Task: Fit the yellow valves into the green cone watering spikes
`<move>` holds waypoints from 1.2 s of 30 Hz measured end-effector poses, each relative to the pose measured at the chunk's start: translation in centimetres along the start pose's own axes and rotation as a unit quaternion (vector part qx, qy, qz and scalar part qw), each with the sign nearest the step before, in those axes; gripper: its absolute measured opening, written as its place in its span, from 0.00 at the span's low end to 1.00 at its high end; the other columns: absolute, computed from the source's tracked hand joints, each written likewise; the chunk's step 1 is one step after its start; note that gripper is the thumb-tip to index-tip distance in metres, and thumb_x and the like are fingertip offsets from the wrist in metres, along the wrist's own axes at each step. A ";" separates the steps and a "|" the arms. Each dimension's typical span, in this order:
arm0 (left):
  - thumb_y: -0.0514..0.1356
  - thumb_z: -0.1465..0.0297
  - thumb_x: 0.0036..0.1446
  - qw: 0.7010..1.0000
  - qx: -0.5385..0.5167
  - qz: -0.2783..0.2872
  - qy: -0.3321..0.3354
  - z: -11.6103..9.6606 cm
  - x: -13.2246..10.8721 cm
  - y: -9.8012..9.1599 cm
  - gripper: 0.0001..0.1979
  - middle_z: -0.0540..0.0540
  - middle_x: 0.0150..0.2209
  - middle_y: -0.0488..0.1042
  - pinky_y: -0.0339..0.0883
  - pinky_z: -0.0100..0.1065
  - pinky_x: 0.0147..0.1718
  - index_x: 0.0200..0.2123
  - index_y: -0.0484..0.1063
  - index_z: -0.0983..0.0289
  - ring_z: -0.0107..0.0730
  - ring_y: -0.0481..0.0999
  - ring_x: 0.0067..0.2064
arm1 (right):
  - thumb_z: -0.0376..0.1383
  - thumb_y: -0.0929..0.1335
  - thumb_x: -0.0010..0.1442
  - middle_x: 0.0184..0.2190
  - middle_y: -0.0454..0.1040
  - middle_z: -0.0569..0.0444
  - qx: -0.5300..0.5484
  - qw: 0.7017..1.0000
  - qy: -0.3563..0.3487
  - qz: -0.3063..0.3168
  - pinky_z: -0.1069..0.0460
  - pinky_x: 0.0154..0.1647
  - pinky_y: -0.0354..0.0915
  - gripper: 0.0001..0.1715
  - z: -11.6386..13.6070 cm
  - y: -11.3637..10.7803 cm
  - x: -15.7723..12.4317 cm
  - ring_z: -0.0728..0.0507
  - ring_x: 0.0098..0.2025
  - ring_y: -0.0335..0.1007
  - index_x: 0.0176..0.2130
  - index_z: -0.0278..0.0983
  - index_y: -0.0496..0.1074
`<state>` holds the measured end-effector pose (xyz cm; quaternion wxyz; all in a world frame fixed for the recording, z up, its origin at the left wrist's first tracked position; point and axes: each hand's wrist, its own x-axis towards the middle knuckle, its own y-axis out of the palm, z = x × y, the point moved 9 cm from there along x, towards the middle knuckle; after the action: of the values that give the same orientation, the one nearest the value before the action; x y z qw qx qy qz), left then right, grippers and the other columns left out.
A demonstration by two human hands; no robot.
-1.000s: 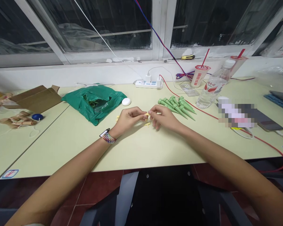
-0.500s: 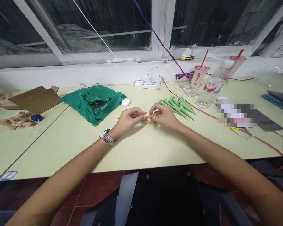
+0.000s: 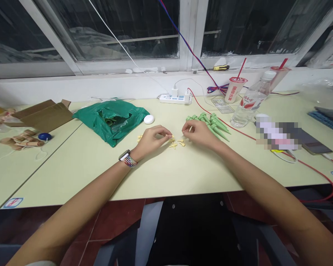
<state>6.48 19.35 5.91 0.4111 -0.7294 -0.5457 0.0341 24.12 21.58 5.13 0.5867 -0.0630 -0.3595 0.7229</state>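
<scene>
**A pale desk [image 3: 183, 173] crowded along its window side**

The pale yellow-green top ran the width of the view under a white sill and dark window panes [image 3: 122, 29], with a diagonal seam at the left where two tabletops met. Below its near edge lay dark red floor tiles [image 3: 116, 218].

The left hand [image 3: 152, 141] sat mid-desk, fingers curled, with its fingertips at the small yellow plastic pieces [image 3: 172, 145]. Whether it was gripping one, I could not tell. The right hand [image 3: 199, 133] was a short gap away, its fingers drawn together over the desk. Nothing showed between them, but they hid too much to be sure. The pieces lay on the desk between the hands, with one more just left of the left hand.

Just past the right hand lay a cluster of green plastic spikes [image 3: 208, 124], close to its fingers. Beyond the left hand sat a white round puck [image 3: 149, 119] and a crumpled green plastic bag [image 3: 111, 122]. A power strip [image 3: 174, 98] lay near the far edge, and a red wire [image 3: 233, 123] crossed the desk to the right. A water bottle [image 3: 249, 105] stood to the right of the spikes. The near edge lay well apart from both hands.
</scene>
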 end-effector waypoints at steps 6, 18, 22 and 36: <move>0.62 0.64 0.65 0.994 0.095 0.039 0.038 0.1 -0.1 1.0 0.09 0.54 0.38 0.82 0.67 0.42 0.47 0.38 0.83 0.58 0.41 0.76 0.44 | 0.29 0.70 0.55 0.34 0.79 0.53 -0.066 0.995 -0.027 0.068 0.51 0.37 0.62 0.06 -0.2 1.5 -0.4 0.46 0.34 0.70 0.34 0.36 0.78; 0.61 0.64 0.64 0.993 0.100 0.058 0.032 0.1 -0.2 1.5 0.09 0.54 0.37 0.81 0.66 0.41 0.44 0.37 0.82 0.58 0.40 0.76 0.42 | 0.30 0.69 0.60 0.36 0.79 0.53 -0.073 0.989 -0.050 0.116 0.52 0.37 0.61 0.10 0.1 2.6 -0.8 0.47 0.35 0.71 0.37 0.38 0.82; 0.59 0.65 0.66 0.992 0.110 0.052 0.037 -0.1 -0.2 1.4 0.10 0.54 0.38 0.81 0.67 0.42 0.46 0.38 0.81 0.60 0.40 0.76 0.43 | 0.30 0.68 0.60 0.36 0.79 0.53 -0.071 0.991 -0.040 0.110 0.52 0.38 0.61 0.11 0.0 2.5 -0.7 0.47 0.35 0.71 0.38 0.38 0.82; 0.63 0.65 0.63 0.985 0.128 0.086 0.079 -0.9 -0.8 2.3 0.10 0.56 0.45 0.79 0.68 0.44 0.51 0.46 0.80 0.58 0.42 0.76 0.49 | 0.37 0.73 0.59 0.40 0.77 0.51 -0.111 0.983 -0.073 0.123 0.51 0.36 0.59 0.08 1.6 2.8 -1.6 0.45 0.37 0.70 0.40 0.39 0.81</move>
<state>8.35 18.04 4.71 0.5381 -0.7152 -0.4385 0.0812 21.54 19.31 4.15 0.4545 -0.1184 -0.4688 0.7481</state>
